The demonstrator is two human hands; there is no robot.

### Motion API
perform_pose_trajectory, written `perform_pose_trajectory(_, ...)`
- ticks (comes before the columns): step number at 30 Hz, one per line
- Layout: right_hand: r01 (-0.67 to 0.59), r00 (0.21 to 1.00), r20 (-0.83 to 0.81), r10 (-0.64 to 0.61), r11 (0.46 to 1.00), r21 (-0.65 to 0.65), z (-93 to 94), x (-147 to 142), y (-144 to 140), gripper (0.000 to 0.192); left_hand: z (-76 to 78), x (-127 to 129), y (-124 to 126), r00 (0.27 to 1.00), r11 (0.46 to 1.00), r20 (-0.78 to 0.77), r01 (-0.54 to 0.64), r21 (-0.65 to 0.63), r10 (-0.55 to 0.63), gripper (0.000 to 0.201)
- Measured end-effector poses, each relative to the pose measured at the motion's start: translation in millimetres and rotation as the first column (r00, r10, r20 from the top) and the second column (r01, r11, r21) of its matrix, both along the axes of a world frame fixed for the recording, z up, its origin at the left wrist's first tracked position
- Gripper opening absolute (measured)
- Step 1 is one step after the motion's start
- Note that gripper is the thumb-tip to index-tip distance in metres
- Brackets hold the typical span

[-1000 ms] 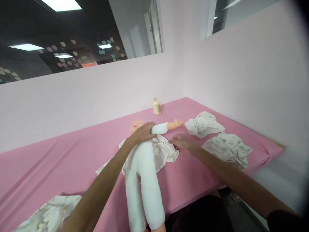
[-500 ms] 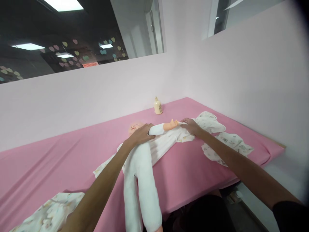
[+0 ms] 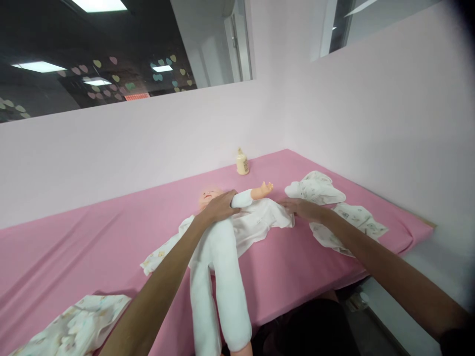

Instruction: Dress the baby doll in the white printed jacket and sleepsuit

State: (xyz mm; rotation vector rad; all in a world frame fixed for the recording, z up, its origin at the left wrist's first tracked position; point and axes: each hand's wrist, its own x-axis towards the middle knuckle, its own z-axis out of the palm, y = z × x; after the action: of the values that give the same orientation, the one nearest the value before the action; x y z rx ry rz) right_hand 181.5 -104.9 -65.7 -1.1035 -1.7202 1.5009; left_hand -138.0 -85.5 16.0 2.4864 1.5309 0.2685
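Observation:
A baby doll (image 3: 222, 242) in a white body lies on its back, its legs hanging over the near table edge. My left hand (image 3: 221, 206) is closed over its chest and upper arm; the fingertips are partly hidden. Under the doll an opened baby shirt (image 3: 260, 217) is spread, white inside, with a printed sleeve reaching out to the left. At the shirt's right edge my right hand (image 3: 299, 207) has its fingers closed on the fabric. The doll's forearm (image 3: 261, 190) points up and right, outside the sleeve.
A pump bottle (image 3: 242, 163) stands near the back wall. Printed white baby clothes (image 3: 319, 188) and another printed cloth (image 3: 352, 220) lie to the right, with more printed cloth (image 3: 81, 321) at the near left. Pink sheeting (image 3: 92, 242) covers the table against two walls.
My right hand has moved slightly down and towards me, drawing the shirt's right part away from the clothes behind it. My left hand stays on the doll.

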Motion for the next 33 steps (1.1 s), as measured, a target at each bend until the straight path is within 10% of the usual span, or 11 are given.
perform_pose_trajectory(6, -0.145, 0.968, 0.211, 0.133, 0.988, 0.045, 8.4, 1.3, -9.0, 0.069, -5.5, 3.8, 1.3, 0.999, 0.999, -0.005, 0.053, 0.002, -0.053, 0.03)
perform_pose_trajectory(14, 0.139, 0.701, 0.552, -0.452, 0.845, 0.516, 8.4, 1.0, 51.0, 0.049, -5.5, 3.8, -0.7, 0.999, 0.999, 0.003, 0.041, 0.007, -0.041, 0.029)
perform_pose_trajectory(22, 0.123, 0.743, 0.534, -0.402, 0.868, 0.482, 0.8, -55.8, 52.6, 0.015, -5.5, 7.1, -3.4, 0.999, 0.999, 0.026, 0.045, 0.001, -0.045, 0.041)
perform_pose_trajectory(31, 0.229, 0.742, 0.391, -0.545, 0.754, 0.616, 8.2, -69.9, -37.1, 0.03, -12.2, 2.3, 2.9, 0.998, 0.997, 0.003, 0.07, 0.038, -0.07, 0.03)
perform_pose_trajectory(33, 0.101, 0.848, 0.406, -0.341, 0.855, 0.508, 2.0, -72.2, -65.8, 0.026, -14.9, 2.1, 6.4, 0.996, 0.996, -0.005, 0.085, 0.039, -0.085, 0.035)
